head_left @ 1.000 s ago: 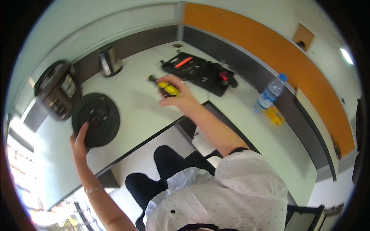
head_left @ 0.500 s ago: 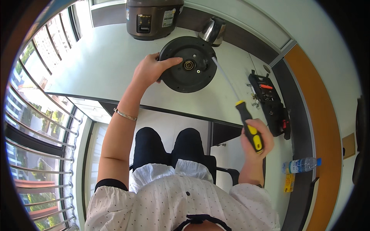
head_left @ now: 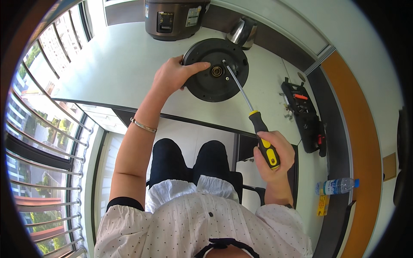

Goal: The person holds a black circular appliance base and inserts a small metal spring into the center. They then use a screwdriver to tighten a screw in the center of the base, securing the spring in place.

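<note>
My left hand (head_left: 176, 74) grips the left edge of a round black base (head_left: 202, 86), thumb laid across its face and the other fingers behind the rim. The base is tilted up toward me above the counter. At its middle sits a brass-coloured ring (head_left: 217, 71), with small bright screw heads near it. My right hand (head_left: 277, 151) is wrapped round the black and yellow handle of a long screwdriver (head_left: 244, 95). The screwdriver's shaft slants up and left across the base, its tip near the upper screw; whether it touches, I cannot tell.
A brown rice cooker (head_left: 174, 21) and a steel kettle (head_left: 241, 33) stand behind the base. On the right lie an unfolded black tool case (head_left: 306, 118) with loose metal bits beside it, a water bottle (head_left: 337, 186) and a yellow packet (head_left: 322, 205). The counter's dark front edge (head_left: 193, 122) runs before my knees.
My right hand has moved left, bringing the screwdriver's tip from the base's right rim inward near the upper screw. My left hand keeps its hold on the base.
</note>
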Motion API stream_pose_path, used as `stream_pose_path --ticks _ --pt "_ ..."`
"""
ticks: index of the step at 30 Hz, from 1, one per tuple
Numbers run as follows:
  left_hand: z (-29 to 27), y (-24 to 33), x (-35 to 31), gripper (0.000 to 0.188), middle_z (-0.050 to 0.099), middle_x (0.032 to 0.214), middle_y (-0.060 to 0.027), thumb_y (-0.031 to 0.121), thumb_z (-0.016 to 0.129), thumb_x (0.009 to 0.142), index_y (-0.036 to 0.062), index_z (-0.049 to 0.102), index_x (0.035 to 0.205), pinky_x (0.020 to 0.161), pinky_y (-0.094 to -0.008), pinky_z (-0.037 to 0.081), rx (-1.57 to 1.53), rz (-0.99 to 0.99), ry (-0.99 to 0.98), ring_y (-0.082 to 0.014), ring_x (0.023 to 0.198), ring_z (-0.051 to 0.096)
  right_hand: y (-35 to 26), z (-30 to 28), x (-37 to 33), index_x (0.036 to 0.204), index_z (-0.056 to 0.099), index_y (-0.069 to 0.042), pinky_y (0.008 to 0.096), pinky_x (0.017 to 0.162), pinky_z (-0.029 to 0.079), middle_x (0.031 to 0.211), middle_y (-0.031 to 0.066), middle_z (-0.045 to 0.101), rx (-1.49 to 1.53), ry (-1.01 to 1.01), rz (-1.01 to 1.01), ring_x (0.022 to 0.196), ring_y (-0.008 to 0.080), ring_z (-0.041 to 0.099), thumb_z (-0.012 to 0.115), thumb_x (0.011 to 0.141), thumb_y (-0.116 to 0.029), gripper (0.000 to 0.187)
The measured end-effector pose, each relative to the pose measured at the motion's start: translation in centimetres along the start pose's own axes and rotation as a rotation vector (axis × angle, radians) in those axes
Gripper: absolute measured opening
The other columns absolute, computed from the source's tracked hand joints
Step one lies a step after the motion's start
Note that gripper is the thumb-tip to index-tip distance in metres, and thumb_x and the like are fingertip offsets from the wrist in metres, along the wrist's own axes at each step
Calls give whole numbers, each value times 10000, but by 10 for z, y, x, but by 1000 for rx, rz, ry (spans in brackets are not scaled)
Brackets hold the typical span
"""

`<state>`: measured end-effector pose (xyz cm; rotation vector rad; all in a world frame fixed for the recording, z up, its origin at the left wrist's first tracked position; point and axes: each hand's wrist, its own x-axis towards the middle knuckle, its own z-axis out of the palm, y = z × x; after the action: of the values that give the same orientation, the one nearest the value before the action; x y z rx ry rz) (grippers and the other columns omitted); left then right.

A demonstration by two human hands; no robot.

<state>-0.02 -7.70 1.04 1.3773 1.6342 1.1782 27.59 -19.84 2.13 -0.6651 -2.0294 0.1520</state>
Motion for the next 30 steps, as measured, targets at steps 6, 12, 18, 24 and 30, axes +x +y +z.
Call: stream_pose_path --ticks 6,12,18,24,30 --pt "2 4 -4 603 648 676 -71 495 757 693 -58 666 915 466 -243 469 -6 31 6 -133 553 605 4 2 -2 991 639 39 262 504 426 733 139 598 -4 0 10 556 218 561 670 630 28 363" --pt "2 4 -5 579 651 675 -64 485 752 700 -46 677 919 463 -240 463 -1 48 9 -128 551 602 6 4 0 990 638 42 265 507 431 735 142 602 -17 14 -10 556 223 560 672 630 26 363" --pt "3 2 -2 659 662 696 -71 545 756 649 -27 675 966 516 -259 494 19 26 -3 -149 575 623 6 4 -2 989 637 42 268 510 434 739 144 605 -21 11 2 560 225 564 671 631 25 360" --pt "3 4 -3 711 663 697 -80 580 756 621 -25 670 985 541 -269 509 30 22 -7 -164 575 631 4 4 -3 991 629 45 252 551 399 727 123 566 -6 10 40 596 190 534 651 650 42 341" --pt "5 0 -2 669 655 681 -76 563 745 651 -24 677 964 543 -266 491 60 32 7 -158 581 626 -8 -3 5 997 638 29 257 570 412 738 115 578 -56 -66 115 613 200 552 647 655 49 343"
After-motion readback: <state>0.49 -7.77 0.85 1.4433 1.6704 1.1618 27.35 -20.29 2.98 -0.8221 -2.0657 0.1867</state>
